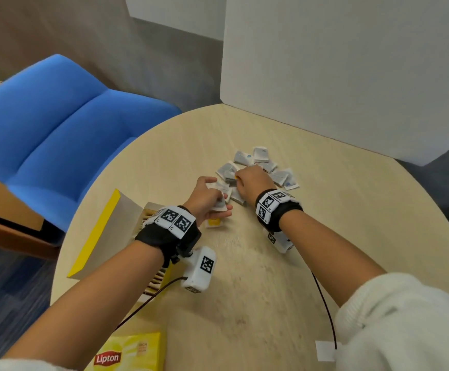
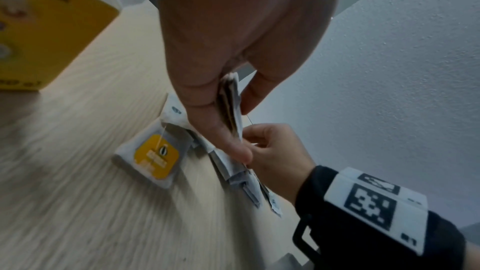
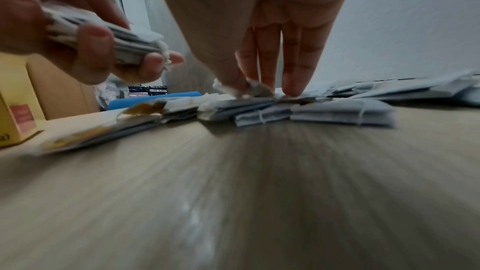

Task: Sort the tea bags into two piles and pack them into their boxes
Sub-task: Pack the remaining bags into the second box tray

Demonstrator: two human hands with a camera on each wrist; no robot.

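Note:
On the round table point(image 1: 244, 277), my left hand point(image 1: 208, 198) grips a small stack of tea bags point(image 2: 230, 98) between thumb and fingers, just above a yellow-tagged tea bag point(image 2: 155, 155) lying flat. My right hand point(image 1: 246, 178) reaches down into the loose pile of grey-white tea bags point(image 1: 261, 167). Its thumb and fingertips point(image 3: 292, 87) pinch one crumpled bag point(image 3: 255, 90) at the pile's near edge. An open yellow box point(image 1: 111, 231) with bags standing inside sits left of my left wrist. A shut yellow Lipton box point(image 1: 129, 353) lies at the table's near edge.
A white partition point(image 1: 338, 76) stands along the table's far right side. A blue chair point(image 1: 57, 129) is beyond the table on the left. Cables run from both wrist cameras across the near table. A small white label point(image 1: 325, 350) lies near my right sleeve.

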